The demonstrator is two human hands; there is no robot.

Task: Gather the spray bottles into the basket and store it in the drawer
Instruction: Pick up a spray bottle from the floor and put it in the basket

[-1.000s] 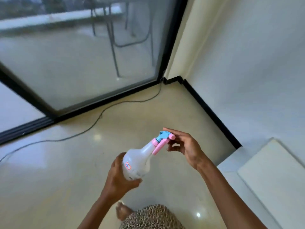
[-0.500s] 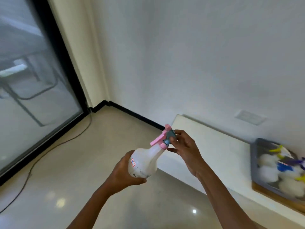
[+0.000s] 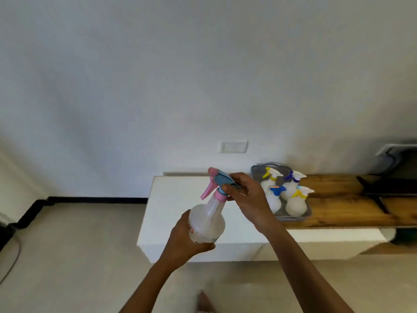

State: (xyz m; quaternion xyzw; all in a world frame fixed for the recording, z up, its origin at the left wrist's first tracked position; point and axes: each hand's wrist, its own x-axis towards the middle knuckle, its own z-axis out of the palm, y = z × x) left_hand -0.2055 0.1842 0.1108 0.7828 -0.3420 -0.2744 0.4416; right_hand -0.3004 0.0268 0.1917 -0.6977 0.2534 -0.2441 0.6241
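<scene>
Left hand [image 3: 183,240] wrapped around belly of spray bottle [image 3: 206,219], fingers curled tight underneath. Right hand [image 3: 249,198] pinching blue-pink nozzle head, fingertips closed on it. Bottle tilted, held in front of white cabinet [image 3: 180,199]. Grey basket [image 3: 303,216] with four bottles sits on wooden top, beside right hand.

View swings right: glass door and floor cable, filling frame a second ago, now gone off left edge. White desk [image 3: 178,213] moves from 4 o'clock corner to centre. Grey basket [image 3: 293,216], cut off at 3 o'clock edge half a second ago, now fully visible at 2 o'clock, four bottles inside. Spray bottle [image 3: 206,222] rises from slanted to nearly upright, pink trigger [image 3: 208,189] now pointing toward 9 o'clock. Right hand [image 3: 248,197] shifts from nozzle tip to sprayer head's back.
</scene>
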